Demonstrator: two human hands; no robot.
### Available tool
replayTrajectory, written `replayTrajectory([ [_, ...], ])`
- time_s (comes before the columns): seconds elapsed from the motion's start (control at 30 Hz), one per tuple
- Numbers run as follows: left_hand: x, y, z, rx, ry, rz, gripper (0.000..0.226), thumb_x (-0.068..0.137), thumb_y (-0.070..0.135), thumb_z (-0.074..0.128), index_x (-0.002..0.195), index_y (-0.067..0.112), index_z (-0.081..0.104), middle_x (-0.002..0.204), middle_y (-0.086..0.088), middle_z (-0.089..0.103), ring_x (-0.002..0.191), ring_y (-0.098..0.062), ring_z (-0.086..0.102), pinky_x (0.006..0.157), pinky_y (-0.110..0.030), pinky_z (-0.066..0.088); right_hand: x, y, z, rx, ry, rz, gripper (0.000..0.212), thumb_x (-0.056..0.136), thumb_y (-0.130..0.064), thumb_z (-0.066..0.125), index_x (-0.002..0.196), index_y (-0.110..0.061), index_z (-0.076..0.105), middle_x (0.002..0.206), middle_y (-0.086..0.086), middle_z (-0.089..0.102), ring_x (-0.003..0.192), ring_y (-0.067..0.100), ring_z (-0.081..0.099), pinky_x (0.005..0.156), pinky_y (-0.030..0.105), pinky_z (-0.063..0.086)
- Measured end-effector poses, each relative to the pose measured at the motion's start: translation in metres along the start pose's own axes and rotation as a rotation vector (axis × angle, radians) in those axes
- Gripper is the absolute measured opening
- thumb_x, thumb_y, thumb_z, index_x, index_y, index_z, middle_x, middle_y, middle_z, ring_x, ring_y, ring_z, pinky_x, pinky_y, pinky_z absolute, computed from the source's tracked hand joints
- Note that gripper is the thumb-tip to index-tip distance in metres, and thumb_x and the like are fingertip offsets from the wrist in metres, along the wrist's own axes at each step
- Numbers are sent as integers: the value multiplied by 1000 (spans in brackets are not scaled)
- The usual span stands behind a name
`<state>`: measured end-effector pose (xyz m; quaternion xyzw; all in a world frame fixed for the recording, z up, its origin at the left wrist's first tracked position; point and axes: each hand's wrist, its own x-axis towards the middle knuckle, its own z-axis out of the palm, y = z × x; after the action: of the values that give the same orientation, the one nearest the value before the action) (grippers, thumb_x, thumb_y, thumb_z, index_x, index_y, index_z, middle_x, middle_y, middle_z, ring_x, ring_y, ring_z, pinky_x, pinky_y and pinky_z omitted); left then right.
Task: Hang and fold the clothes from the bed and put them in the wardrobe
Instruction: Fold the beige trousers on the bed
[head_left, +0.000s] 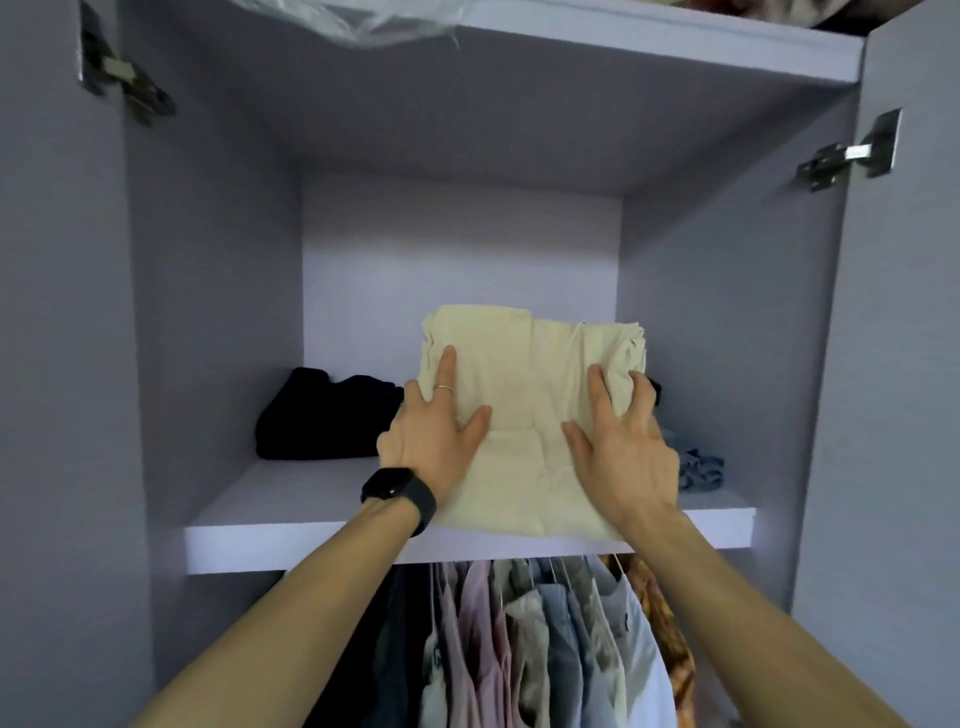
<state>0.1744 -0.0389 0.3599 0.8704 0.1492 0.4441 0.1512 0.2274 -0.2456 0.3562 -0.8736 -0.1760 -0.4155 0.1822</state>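
**Cream garment pressed onto the wardrobe shelf**

A folded cream garment (530, 379) lies mid-shelf (291, 519) in the wardrobe (208, 260), its near edge overhanging the front lip. The left hand (436, 431), above a black watch (397, 491), lies flat on the garment's 9 o'clock side with fingers spread. The right hand (623, 441) presses the 3 o'clock side, fingers splayed; its outer fingers may wrap the edge, though that is hard to tell. A black pile (322, 415) sits at 9 o'clock, blue cloth (701, 467) at 4 o'clock, and hanging shirts (545, 639) at 6 o'clock below.
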Motion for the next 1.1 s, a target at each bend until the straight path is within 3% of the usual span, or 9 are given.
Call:
replayTrajectory([
  [0.1,23,-13,11,56,-20,-61,83,90,73,42,154,46,-2,125,-7,43,97,-34,59,64,-35,37,27,-5,30,20,-41,-51,69,102,-51,44,159,-29,12,154,15,9,117,35,54,69,43,55],
  [0.57,146,-69,100,200,-98,-225,85,90,72,44,157,41,2,137,-10,41,110,-37,58,70,-37,41,159,-21,174,50,-245,-145,74,102,-55,41,160,-29,3,156,15,5,117,30,53,74,35,52],
  [0.77,219,-109,146,185,-262,-286,85,90,71,45,157,37,6,145,-13,39,122,-37,54,92,-41,46,219,-33,244,61,-379,-109,73,101,-57,40,159,-29,7,155,15,6,117,33,55,85,37,51],
  [0.83,238,-121,162,189,-346,-322,84,89,69,48,157,34,16,146,-14,44,124,-36,53,98,-40,46,233,-36,265,55,-472,-94,73,101,-57,41,160,-29,8,158,15,6,122,34,53,90,37,49],
  [0.97,241,-139,191,254,-461,-329,80,77,71,46,147,32,36,140,-10,55,116,-32,59,80,-32,45,240,-34,292,4,-707,-46,69,100,-59,38,158,-25,19,161,14,11,132,36,44,99,42,45],
  [1.1,256,-143,196,290,-535,-281,85,80,73,45,150,26,33,150,-10,46,125,-33,54,90,-34,44,252,-43,285,-49,-780,-16,67,100,-49,44,157,-19,23,160,18,9,134,38,41,100,42,44],
])
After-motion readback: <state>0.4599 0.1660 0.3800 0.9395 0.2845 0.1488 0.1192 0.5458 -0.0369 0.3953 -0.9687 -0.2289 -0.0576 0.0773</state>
